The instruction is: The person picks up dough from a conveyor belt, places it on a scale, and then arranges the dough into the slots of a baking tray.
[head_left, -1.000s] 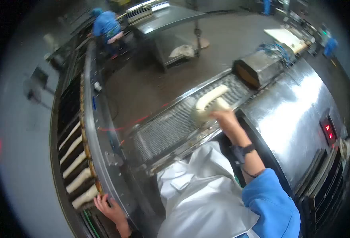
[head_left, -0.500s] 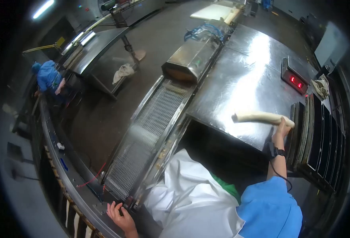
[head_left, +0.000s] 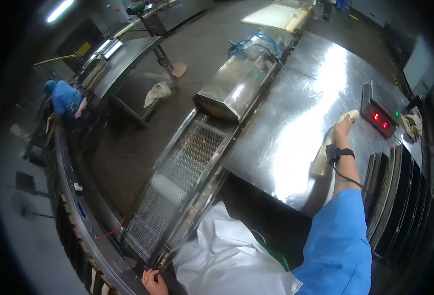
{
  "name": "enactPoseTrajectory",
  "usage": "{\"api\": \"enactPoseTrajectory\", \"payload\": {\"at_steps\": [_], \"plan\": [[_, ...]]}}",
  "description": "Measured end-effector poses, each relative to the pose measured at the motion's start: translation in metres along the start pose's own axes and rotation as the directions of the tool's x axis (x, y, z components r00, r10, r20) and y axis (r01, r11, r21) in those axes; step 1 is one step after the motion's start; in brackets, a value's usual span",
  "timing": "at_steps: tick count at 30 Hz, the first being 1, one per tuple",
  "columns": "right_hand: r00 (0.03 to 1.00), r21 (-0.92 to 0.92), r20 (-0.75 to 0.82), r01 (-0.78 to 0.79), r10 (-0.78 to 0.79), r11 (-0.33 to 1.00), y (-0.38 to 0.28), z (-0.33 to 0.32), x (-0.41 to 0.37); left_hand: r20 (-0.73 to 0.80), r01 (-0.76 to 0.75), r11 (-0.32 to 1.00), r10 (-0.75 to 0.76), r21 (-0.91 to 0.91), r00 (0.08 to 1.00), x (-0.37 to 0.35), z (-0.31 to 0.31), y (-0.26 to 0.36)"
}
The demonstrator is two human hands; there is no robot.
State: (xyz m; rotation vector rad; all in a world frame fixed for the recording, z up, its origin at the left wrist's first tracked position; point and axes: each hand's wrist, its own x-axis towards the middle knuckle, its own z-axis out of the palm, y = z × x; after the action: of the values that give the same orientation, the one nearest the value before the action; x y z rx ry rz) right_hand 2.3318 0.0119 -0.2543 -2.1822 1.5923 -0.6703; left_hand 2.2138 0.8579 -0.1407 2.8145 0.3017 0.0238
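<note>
My right hand (head_left: 343, 129), with a dark band on its wrist, is wrapped round a long pale roll (head_left: 323, 160) over the steel table (head_left: 266, 137). The roll lies lengthwise along my forearm, its near end toward the table's front edge and its far end poking out beyond my fingers. To the right of that hand is a scale (head_left: 380, 110) with red digits. My left hand (head_left: 154, 282) is low in the view, beside the lower end of the mesh conveyor (head_left: 177, 182); its fingers are curled, and whether it touches anything is unclear.
Dark trays (head_left: 399, 196) stand in a row at the right. A metal housing (head_left: 241, 86) covers the conveyor's upper part. At the far left a person in blue (head_left: 65, 97) bends beside a long curved rail. A cloth (head_left: 413, 123) lies behind the scale.
My right hand has moved farther over the table, toward the scale, and the roll has swung from crosswise to lengthwise. My left hand is lower in the view, its fingers more curled.
</note>
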Motion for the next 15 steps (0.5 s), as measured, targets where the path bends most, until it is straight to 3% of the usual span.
{"api": "enactPoseTrajectory", "payload": {"at_steps": [1,3,4,5,7,9,11,14,15], "plan": [[1.0,0.012,0.009,0.012,-0.012,1.0,-0.003,0.009,0.013,0.014,0.013,1.0,-0.014,0.012,1.0,-0.005,0.0,-0.002],[0.951,-0.069,0.08,0.304,-0.299,0.95,-0.022,0.02,0.02,0.02,0.042,0.999,-0.043,0.029,0.999,-0.016,-0.001,0.003],[0.938,-0.002,0.189,0.297,-0.291,0.955,-0.029,0.024,0.023,0.029,0.079,0.996,-0.081,0.041,0.996,-0.021,-0.001,0.008],[0.934,0.004,0.194,0.304,-0.299,0.953,-0.043,0.029,0.016,0.041,0.115,0.992,-0.117,0.051,0.992,-0.025,0.0,0.011],[0.803,-0.056,0.231,0.575,-0.55,0.816,-0.063,0.034,0.006,0.045,0.113,0.992,-0.116,0.058,0.992,-0.033,0.003,0.009],[0.692,-0.114,0.31,0.708,-0.652,0.697,-0.084,0.034,-0.009,0.052,0.113,0.991,-0.117,0.065,0.992,-0.036,0.005,0.005],[0.559,-0.04,0.35,0.81,-0.752,0.584,-0.105,0.03,-0.032,0.081,0.098,0.991,-0.105,0.087,0.991,-0.043,0.006,-0.002],[0.474,0.123,0.334,0.835,-0.815,0.537,-0.129,0.025,-0.073,0.026,0.098,0.995,-0.098,0.016,0.995,-0.053,-0.005,0.009],[0.445,0.164,0.32,0.844,-0.836,0.511,-0.137,0.021,-0.085,-0.01,0.16,0.987,-0.16,0.006,0.987,-0.062,-0.005,0.001]]}}
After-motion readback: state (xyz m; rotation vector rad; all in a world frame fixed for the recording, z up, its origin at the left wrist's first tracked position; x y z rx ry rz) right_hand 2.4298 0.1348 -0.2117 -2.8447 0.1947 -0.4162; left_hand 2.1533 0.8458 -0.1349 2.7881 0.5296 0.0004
